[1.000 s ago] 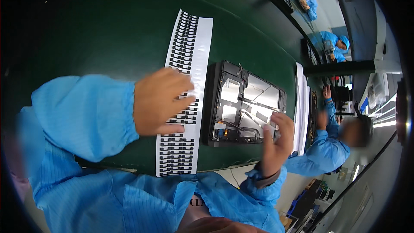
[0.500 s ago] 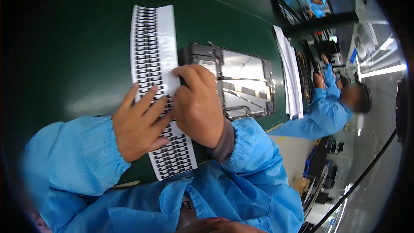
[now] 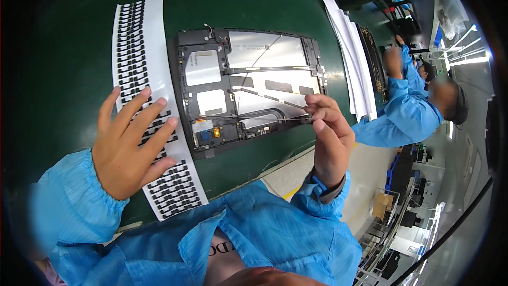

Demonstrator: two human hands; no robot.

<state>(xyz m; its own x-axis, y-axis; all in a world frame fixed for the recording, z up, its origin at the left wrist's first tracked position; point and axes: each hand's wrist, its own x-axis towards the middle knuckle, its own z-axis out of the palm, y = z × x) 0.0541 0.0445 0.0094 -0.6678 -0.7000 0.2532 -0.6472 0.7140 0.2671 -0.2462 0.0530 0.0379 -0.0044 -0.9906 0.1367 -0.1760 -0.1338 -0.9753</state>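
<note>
My left hand [image 3: 132, 145] lies with fingers spread on a long white sheet [image 3: 156, 32] that carries rows of small black adhesive pieces. To the right of the sheet rests an opened flat electronic device [image 3: 267, 80], with a black frame, silver plates, thin cables and an orange patch near its lower left corner. My right hand [image 3: 333, 140] is at the device's lower right corner, thumb and fingertips pinched together. Between them shows a small black piece [image 3: 307, 119], probably one from the sheet; its exact shape is mostly hidden. Whether it touches the device I cannot tell.
Several long white sheets [image 3: 346, 58] are stacked right of the device. Past them lies a black part [image 3: 373, 66] on the green table [image 3: 248, 0]. A co-worker in a blue sleeve [image 3: 405, 127] is at work there. The table's front edge runs close to my body.
My right hand has left the sheet and moved right to the device's lower right corner, a small black piece in its fingers. My left hand stays on the sheet; the whole view has shifted.
</note>
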